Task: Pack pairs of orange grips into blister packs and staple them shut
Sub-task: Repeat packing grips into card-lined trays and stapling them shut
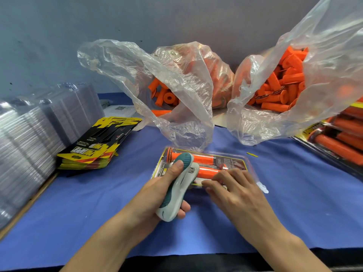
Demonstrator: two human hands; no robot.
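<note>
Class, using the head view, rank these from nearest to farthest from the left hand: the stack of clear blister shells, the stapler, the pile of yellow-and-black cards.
1. stapler, gripped in the left hand itself, at centre.
2. pile of yellow-and-black cards, off to its left.
3. stack of clear blister shells, beyond the cards at the far left.

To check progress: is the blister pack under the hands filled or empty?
Filled: two orange grips lie side by side inside the blister pack; the left hand holds a stapler over it.
</note>
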